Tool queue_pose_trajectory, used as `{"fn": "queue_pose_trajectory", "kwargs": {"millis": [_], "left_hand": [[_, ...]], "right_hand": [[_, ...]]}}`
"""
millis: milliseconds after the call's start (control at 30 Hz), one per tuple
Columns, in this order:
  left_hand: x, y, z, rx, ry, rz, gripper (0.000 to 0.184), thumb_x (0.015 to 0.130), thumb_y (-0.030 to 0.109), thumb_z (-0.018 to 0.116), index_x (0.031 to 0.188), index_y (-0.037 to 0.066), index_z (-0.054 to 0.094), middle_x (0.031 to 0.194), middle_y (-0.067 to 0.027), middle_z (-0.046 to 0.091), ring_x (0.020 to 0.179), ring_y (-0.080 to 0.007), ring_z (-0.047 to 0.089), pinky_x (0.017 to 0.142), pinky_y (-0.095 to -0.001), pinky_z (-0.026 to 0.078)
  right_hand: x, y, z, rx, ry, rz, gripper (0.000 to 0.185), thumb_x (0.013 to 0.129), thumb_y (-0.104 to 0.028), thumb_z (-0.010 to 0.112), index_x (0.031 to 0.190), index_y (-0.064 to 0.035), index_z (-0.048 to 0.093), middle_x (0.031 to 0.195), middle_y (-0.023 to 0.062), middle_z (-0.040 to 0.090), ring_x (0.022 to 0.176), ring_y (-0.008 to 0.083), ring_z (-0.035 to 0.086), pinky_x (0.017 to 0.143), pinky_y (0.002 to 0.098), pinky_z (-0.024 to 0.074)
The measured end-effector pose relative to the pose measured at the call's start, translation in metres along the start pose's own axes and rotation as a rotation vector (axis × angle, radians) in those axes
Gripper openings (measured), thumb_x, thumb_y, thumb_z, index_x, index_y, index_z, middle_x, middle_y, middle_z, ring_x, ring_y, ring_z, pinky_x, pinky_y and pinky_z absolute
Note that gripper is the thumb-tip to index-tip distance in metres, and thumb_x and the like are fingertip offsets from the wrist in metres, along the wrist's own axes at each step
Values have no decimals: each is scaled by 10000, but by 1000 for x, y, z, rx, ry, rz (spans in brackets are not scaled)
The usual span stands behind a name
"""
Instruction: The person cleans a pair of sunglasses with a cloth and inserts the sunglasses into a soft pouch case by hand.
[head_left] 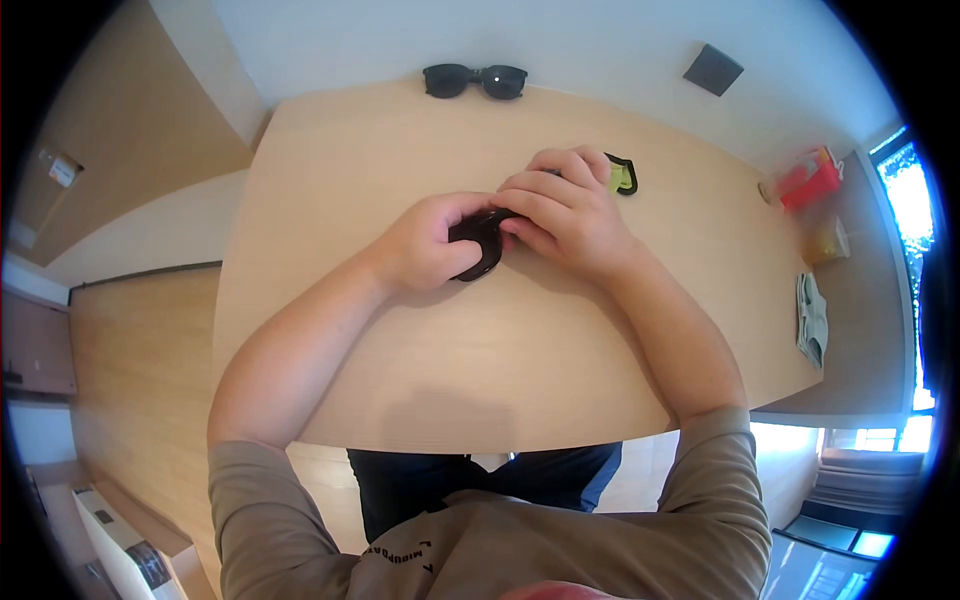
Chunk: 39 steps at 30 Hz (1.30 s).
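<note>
A pair of dark brown, glossy sunglasses (486, 262) is held low over the middle of the table, partly covered by my fingers. My left hand (430, 245) is closed around one side, its thumb lying across the dark lens. From the other side, my right hand (565, 215) curls over the sunglasses with fingertips pinching near their upper part. Just past the right knuckles lies a yellow-green object with a black rim (623, 176), partly hidden by that hand. A small dark bit shows between the right fingers; I cannot make out what it is.
Black sunglasses (475, 81) rest at the back edge of the wooden table (400, 360). A dark square plate (713, 69) is on the wall behind. To the right are a red container (812, 178), a yellowish container (828, 242) and a folded pale cloth (811, 320).
</note>
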<state>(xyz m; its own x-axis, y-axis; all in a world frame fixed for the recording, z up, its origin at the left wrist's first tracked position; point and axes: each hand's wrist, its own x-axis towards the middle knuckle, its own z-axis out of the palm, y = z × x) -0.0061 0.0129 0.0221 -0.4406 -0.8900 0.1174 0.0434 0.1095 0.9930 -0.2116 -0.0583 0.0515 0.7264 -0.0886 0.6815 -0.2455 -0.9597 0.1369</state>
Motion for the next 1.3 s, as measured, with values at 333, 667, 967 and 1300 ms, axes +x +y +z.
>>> {"fn": "queue_pose_trajectory", "kwargs": {"millis": [333,667,967,1300], "left_hand": [[-5,-3,1,254,262,167,396,774,-5,620,1169,11,602,1091,-91,650,997,-174,612,883,-323,478],[3,-7,0,691,529,520,203,732,20,694,932,0,671,891,-134,659,786,-269,641,698,-320,513],[-1,-4,0,731,531,479,179,764,-40,683,943,-24,678,929,-133,675,838,-217,658,750,-293,518],[3,-18,-5,366,649,402,147,781,-14,676,927,-14,662,915,-104,674,811,-176,649,735,-281,515]], "right_hand": [[-4,9,1,186,-8,32,270,705,-101,747,964,-90,670,903,29,664,846,252,598,762,364,468],[-9,6,13,191,61,223,176,747,-94,724,909,-73,660,819,65,654,792,276,610,729,382,478],[-7,-2,14,176,90,252,151,757,-113,722,887,-77,654,801,59,652,774,267,607,707,383,472],[-16,-4,13,458,140,547,379,784,-159,734,1125,-59,601,963,92,635,866,222,593,748,349,469]]}}
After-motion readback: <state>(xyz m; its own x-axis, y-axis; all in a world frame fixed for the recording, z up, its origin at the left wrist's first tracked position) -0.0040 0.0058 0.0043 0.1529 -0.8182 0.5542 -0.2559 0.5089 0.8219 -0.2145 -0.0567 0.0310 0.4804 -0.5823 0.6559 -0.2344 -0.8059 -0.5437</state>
